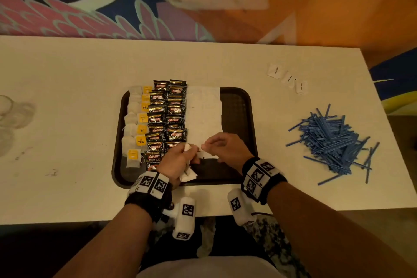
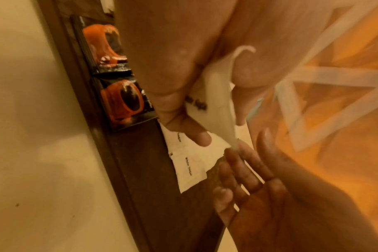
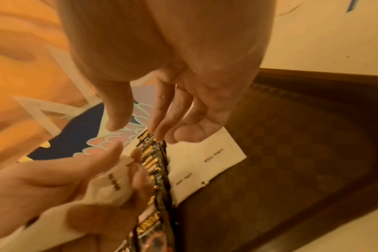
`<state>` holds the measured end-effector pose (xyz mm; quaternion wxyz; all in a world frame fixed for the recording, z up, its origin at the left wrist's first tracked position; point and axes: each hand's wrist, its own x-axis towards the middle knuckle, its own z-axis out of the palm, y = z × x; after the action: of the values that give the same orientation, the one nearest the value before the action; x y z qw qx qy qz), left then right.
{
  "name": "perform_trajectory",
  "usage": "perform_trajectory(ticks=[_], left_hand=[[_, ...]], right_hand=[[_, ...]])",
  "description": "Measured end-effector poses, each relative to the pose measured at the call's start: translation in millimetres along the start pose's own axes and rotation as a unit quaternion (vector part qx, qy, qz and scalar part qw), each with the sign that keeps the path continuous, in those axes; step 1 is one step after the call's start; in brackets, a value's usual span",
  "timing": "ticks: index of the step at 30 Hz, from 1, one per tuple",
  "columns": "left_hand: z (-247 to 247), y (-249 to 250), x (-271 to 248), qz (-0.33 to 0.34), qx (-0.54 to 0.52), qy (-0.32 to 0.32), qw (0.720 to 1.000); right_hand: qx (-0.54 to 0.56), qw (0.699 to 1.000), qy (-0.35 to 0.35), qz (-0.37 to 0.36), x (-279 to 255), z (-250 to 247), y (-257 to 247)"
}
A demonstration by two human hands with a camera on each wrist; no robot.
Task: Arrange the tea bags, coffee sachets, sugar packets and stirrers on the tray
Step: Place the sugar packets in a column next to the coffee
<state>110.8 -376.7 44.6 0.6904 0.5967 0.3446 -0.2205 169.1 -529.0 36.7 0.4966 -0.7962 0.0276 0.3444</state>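
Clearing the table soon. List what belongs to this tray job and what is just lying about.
Job:
tea bags
coffee sachets
sugar packets
loose sugar packets
blue stirrers
tray

Lying about:
clear glassware at the table's left edge

We see a white table (image 1: 67,97) with some small dark stains, standing under warm, dim light. Behind it the floor (image 1: 316,7) is orange with pale lines, and we also see a pattern (image 1: 67,20) in dark blue and pink.
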Motion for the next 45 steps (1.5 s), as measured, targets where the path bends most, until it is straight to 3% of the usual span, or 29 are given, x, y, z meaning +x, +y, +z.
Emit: perform_trajectory(ticks=[4,10,14,18,22,28,34,38,40,45], left_hand=[[3,6,-4,0.080,0.153,-0.034,0.984],[0,11,-2,0.135,0.254,-0.033,0.957],[-12,14,-2,0.106,0.090,-0.012,0.990],[-22,12,1,0.133,0.074,0.041,0.987],[-23,7,-3,0.127,0.040,0.039,0.990],[-23,5,-2,0.116,0.173,-0.034,0.978],[-18,6,-4,0.074,0.037,0.004,0.997],[-15,10,1,0.053,0.001,0.011,0.999],[-15,9,2,0.076,0.031,0.022,0.996],[-11,-2,5,0.101,0.060,0.064,0.991]], right_hand=[[0.049,0.998,0.000,0.028,-5,7,-12],[0.086,0.996,-0.016,0.034,-14,10,-25],[0.091,0.996,0.018,0.017,-14,8,-25],[0.113,0.993,0.026,-0.005,-19,13,-25],[0.078,0.995,0.050,-0.024,-20,21,-22],[0.107,0.983,0.137,-0.056,-22,26,-19],[0.037,0.995,0.096,-0.005,-19,25,-9],[-0.053,0.994,0.092,-0.007,-20,15,-12],[-0.106,0.991,0.081,-0.021,-22,13,-13],[-0.035,0.996,0.083,0.014,-19,21,0]])
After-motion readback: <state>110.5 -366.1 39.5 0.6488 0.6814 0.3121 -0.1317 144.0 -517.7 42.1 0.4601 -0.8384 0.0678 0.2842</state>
